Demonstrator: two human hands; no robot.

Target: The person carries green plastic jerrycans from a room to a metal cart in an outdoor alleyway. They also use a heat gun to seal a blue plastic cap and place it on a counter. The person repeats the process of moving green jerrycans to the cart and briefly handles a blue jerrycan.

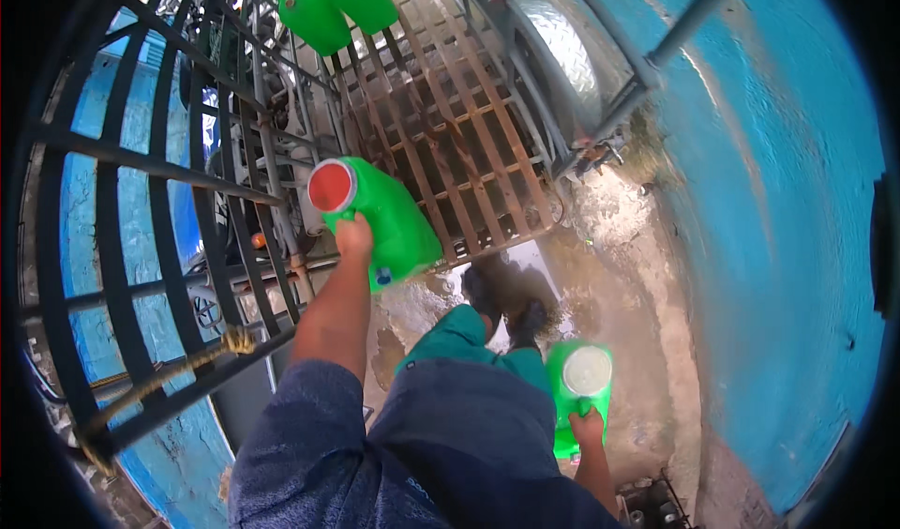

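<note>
My left hand is closed round the handle of a green plastic jug with a red cap ringed in white. That jug hangs tilted in front of me, over the near left corner of a rusty slatted metal rack. Low at my right side, my right hand grips the handle of a second green jug, which has a white cap. Whether this jug touches the ground cannot be made out. Two more green jugs stand together at the rack's far left.
Dark metal bars of a gate rise on the left, with a rope tied to them. Grey metal rails border the rack's right side. A blue wall runs along the right. The concrete floor is wet around my feet.
</note>
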